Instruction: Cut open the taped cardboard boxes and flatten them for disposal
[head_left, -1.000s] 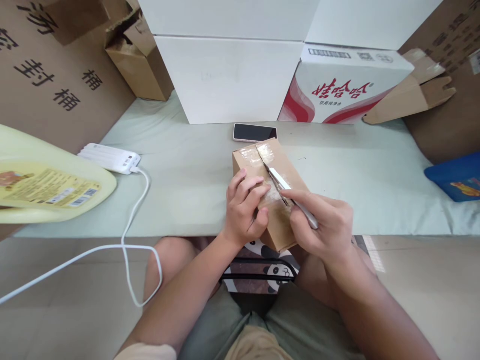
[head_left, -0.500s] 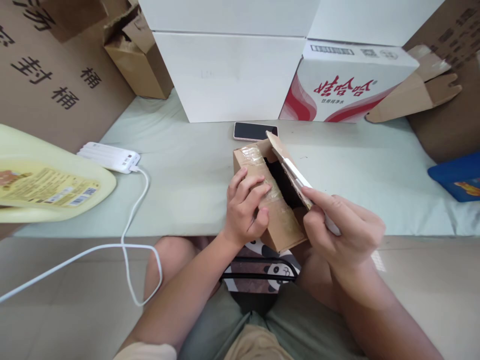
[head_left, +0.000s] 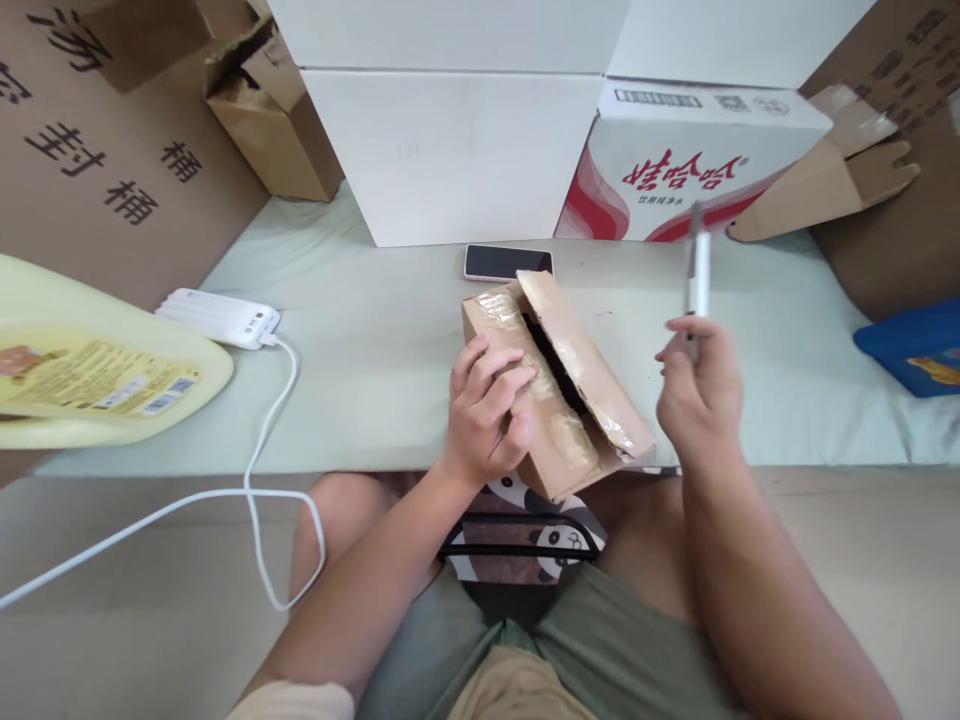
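Note:
A small brown cardboard box (head_left: 552,415) with clear tape on its top lies tilted at the cloth's front edge. One top flap stands slightly raised, and a dark slit shows between the flaps. My left hand (head_left: 487,410) grips the box from its left side, fingers curled over the taped top and thumb near the front. To the right of the box, my right hand (head_left: 701,390) is closed round a white utility knife (head_left: 698,285). Its blade points away from me and is blurred; the hand is apart from the box.
Beyond the box lies a phone (head_left: 508,263), in front of white cartons (head_left: 465,160). At left are a yellow bottle (head_left: 112,360), a white power bank (head_left: 221,317) and its cable (head_left: 281,400). A blue container (head_left: 911,345) stands at right.
My right hand has pulled the utility knife out from under the flap and swung it up to the right. The flap has dropped lower over the opening. My left hand stays on the box.

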